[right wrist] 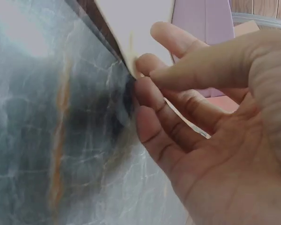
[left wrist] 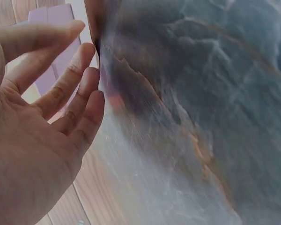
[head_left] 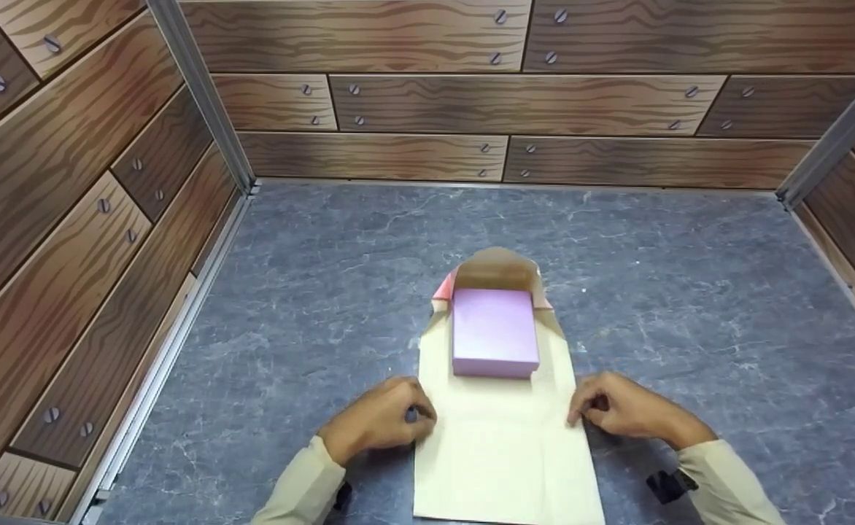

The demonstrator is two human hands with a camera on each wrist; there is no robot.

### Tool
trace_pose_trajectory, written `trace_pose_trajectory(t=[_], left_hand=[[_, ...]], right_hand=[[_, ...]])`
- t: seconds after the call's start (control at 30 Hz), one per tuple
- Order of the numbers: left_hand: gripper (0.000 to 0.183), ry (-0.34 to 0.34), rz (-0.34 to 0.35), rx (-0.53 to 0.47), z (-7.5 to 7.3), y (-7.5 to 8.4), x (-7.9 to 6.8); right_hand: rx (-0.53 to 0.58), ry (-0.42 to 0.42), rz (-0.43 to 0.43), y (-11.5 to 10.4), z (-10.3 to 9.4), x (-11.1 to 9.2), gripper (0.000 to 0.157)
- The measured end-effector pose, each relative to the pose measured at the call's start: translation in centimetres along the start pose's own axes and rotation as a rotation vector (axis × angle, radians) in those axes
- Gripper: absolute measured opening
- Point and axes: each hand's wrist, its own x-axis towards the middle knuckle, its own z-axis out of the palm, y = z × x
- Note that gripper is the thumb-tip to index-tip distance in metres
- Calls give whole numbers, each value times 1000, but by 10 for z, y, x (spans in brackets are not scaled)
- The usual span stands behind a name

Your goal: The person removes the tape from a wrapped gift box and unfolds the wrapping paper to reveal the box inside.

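A long sheet of wrapping paper [head_left: 486,452], cream on its upper side, lies lengthwise in front of me. On its far half rests a closed purple box [head_left: 494,328]; beyond it the paper's far end stands up in a rounded flap with pink showing at the corners. My left hand [head_left: 387,414] pinches at the paper's left edge, thumb and forefinger curled together. Opposite it, my right hand [head_left: 621,408] pinches the right edge. In the right wrist view the thumb [right wrist: 178,75] meets the fingers at the paper's edge.
The paper lies on a grey marble-patterned tabletop [head_left: 311,277]. Wood-plank-patterned panels [head_left: 398,102] wall the back and both sides, with metal rails [head_left: 205,95] at the corners. A dark strap [head_left: 670,485] is on the right wrist.
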Motion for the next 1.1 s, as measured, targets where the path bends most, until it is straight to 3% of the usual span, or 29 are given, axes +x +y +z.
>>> trace_pose_trajectory(t=[0.17,0.27,0.37,0.67,0.9,1.1], left_hand=[[21,183,58,3,-8,11,22],[22,301,83,-18,-14,17,40],[24,355,79,-32,-20,20,55],[37,300,3,-137,-33,15,83],[51,262,-71,-264,-43,9,95],[55,279,-140,-278,-45,5,102]], right_hand=[[-83,218,16,-9,-5,20,14],[-54,345,68,-13,-7,38,17],[-5,412,103,-14,-8,54,21],[9,493,131,-7,-11,83,26],[71,494,121,-5,-14,91,37],[119,499,119,-1,-13,96,49]])
